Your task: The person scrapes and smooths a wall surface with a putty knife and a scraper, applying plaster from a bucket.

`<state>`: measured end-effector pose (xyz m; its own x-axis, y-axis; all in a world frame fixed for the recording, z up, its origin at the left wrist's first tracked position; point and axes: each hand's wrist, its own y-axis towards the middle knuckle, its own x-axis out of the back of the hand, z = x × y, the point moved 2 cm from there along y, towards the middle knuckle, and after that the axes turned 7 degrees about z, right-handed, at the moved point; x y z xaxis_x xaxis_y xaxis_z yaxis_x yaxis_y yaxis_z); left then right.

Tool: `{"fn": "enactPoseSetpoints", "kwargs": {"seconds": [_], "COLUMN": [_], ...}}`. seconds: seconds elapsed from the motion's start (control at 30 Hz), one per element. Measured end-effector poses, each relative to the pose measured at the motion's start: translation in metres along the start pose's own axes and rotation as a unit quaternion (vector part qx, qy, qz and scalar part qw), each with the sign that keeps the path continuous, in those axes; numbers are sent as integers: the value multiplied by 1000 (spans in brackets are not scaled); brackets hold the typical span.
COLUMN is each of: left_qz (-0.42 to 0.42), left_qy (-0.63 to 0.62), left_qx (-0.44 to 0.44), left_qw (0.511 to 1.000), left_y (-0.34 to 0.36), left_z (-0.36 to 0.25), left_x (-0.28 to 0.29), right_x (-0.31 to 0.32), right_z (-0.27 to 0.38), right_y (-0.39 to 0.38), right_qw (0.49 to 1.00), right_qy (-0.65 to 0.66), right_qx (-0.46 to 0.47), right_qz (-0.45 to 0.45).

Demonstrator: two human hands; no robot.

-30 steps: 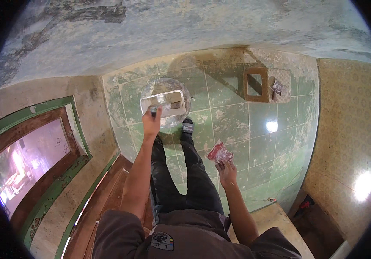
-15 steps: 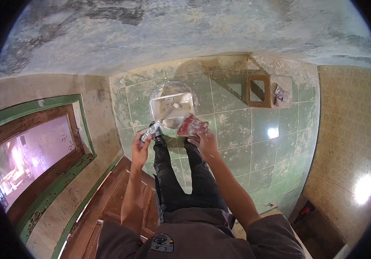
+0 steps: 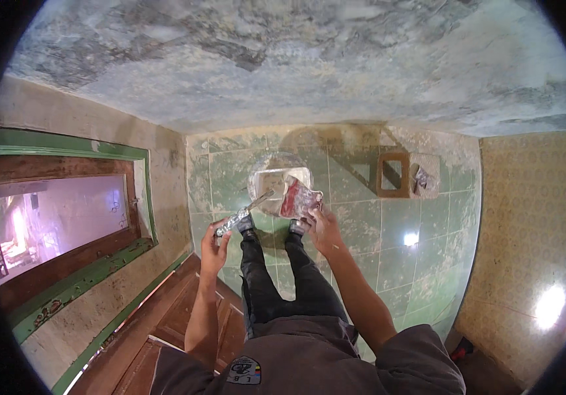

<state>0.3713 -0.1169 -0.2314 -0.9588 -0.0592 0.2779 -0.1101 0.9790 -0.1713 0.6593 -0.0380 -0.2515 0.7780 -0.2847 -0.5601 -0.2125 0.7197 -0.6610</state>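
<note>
My left hand (image 3: 216,242) is closed around a white-smeared tool (image 3: 230,224) with a narrow blade, which points up and right toward a white rectangular tray (image 3: 266,170). My right hand (image 3: 319,227) grips a red flat scraper (image 3: 296,197) coated in white paste, in front of the tray's right side. The tray, with pale material in it, sits on a round whitish base (image 3: 255,191) above my feet; the scraper hides part of it.
A brown wooden frame (image 3: 384,184) with a pale textured pad (image 3: 428,164) and grey item (image 3: 420,181) stands at right on green tiles (image 3: 355,224). A plastered wall (image 3: 296,72) spans the top; a green-framed window (image 3: 59,139) and wooden door (image 3: 178,322) are left.
My left hand has drawn back from over the tray. My right hand has moved leftward, bringing the red scraper before the tray. My view has tilted, showing more wall.
</note>
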Motion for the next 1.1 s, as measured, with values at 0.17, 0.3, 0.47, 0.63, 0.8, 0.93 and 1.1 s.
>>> {"fn": "enactPoseSetpoints", "kwargs": {"seconds": [0.17, 0.3, 0.47, 0.63, 0.8, 0.93, 1.1], "left_qz": [-7, 0, -111, -147, -157, -183, -140], "left_qy": [-54, -4, -49, -167, -280, -262, -251], "left_qx": [14, -72, -92, 41, 67, 51, 50], "left_qw": [998, 997, 988, 974, 945, 946, 956], "left_y": [-24, -44, -61, -62, -67, -65, -66], "left_z": [-45, -76, -114, -158, -195, -209, -213], "left_x": [1, 0, 4, -6, -26, -39, -43], "right_x": [-20, -48, -71, -94, -91, -91, -96], "right_z": [12, 37, 72, 111, 124, 132, 146], "right_y": [-31, -55, -80, -113, -131, -147, -167], "right_qw": [992, 983, 972, 871, 805, 756, 694], "right_qy": [-10, 22, 47, -284, -372, -462, -522], "right_qx": [89, 135, 180, 389, 451, 454, 493], "right_qz": [88, 122, 144, 97, 97, 95, 50]}}
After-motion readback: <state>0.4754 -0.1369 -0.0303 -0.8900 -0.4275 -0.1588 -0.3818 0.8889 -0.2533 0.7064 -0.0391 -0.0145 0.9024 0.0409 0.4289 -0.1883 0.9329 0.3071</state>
